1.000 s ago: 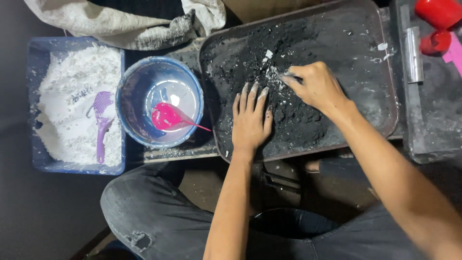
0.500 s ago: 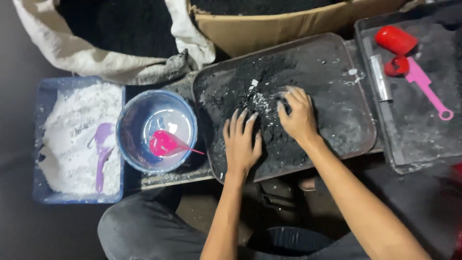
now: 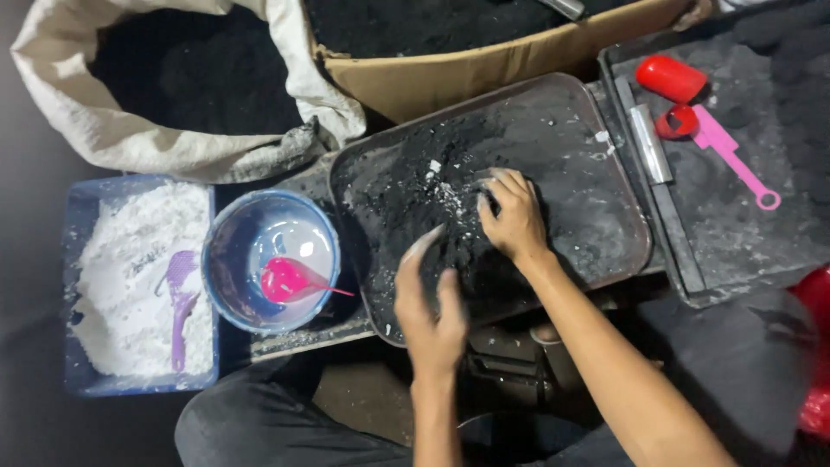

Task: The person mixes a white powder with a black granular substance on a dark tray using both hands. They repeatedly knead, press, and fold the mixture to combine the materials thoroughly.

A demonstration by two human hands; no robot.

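Black powder (image 3: 432, 203) lies heaped in a dark metal tray (image 3: 605, 251) with rounded corners, in front of the person and at the middle of the head view, flecked with small white crumbs near its centre. The right hand (image 3: 512, 216) rests palm down on the heap, its fingers curled and pressed into the powder among the white crumbs. The left hand (image 3: 430, 303) is at the tray's near edge, turned on its side with fingers held loosely together and dusted grey, the fingertips touching the powder; it grips nothing. Left of the tray stands a blue bowl (image 3: 226, 259) holding a pink scoop (image 3: 290, 279) and a little pale liquid. Further left, a blue tub (image 3: 78, 285) is filled with white powder, with a purple spoon (image 3: 179, 298) lying on it. Behind these, an open pale sack (image 3: 156, 143) and a cardboard box (image 3: 467, 73) both hold more black material. To the right, a second dark tray (image 3: 743, 242) carries a red cap (image 3: 671, 78), a pink measuring spoon (image 3: 731, 156) and a metal strip (image 3: 648, 143).
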